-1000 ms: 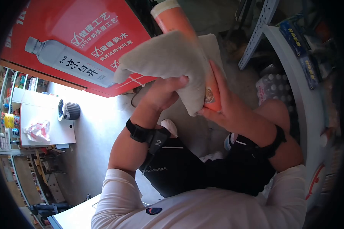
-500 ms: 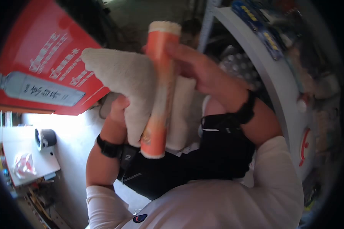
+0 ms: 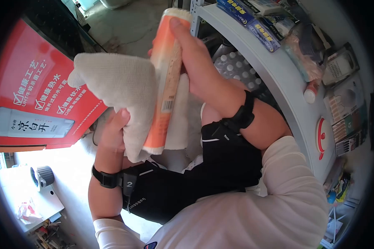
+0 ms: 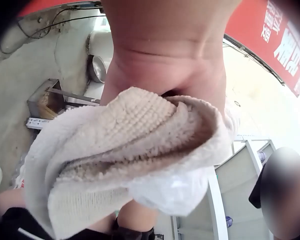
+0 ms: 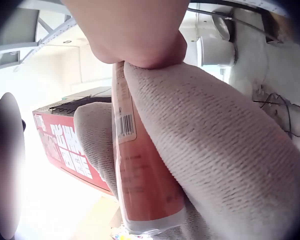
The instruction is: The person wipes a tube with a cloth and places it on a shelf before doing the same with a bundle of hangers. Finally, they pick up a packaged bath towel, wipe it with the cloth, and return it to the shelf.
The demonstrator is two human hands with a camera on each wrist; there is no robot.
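Observation:
My right hand (image 3: pixel 193 52) grips the upper end of an orange, cylindrical pack of dried noodles (image 3: pixel 157 128), thumb along its front and fingertips showing behind its far side. A barcode faces up, and the noodle ends look pale at the top. Folded around the pack is a thick beige knit cloth (image 3: pixel 118 81), spreading out to both sides of it. My left hand (image 3: pixel 114 128) holds the cloth's lower left part, thumb on top. In the left wrist view the cloth (image 4: pixel 115 135) hides most of those fingers, and the clear wrapper end of the pack (image 4: pixel 170 192) pokes out below.
On the left stands a red box (image 3: pixel 50 95) printed with a bottle. A curved white shelf (image 3: pixel 274 79) runs along my right, bearing blue boxes (image 3: pixel 264 37) and other goods. Bottles in a pack (image 3: pixel 237 68) lie beneath it. A white table (image 3: pixel 50 207) is at lower left.
My right hand has shifted from the pack's lower part to its upper end. The pack has swung round, its barcode now showing, and my view has turned toward the right shelf.

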